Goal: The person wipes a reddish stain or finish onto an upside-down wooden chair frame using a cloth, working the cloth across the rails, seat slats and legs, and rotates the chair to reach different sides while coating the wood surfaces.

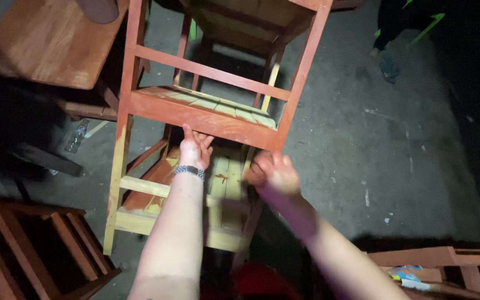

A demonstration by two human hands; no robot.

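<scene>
Red-painted wooden chair frame (206,119): left hand (194,149) fingers curled under its rail, right hand (273,173) (blurred) grip unclear.

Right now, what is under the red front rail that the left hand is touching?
Under the front rail the left hand reaches in, with a slatted lower shelf and pale crossbars below. The right hand is blurred beside it. The arms cover the shelf's near part.

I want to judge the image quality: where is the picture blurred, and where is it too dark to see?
Head view: the right hand is smeared by motion blur, while the left hand under the red-painted shelf rail is sharp; light falls on the wooden rack and floor, and the right edge and left middle sink into black shadow.
</scene>
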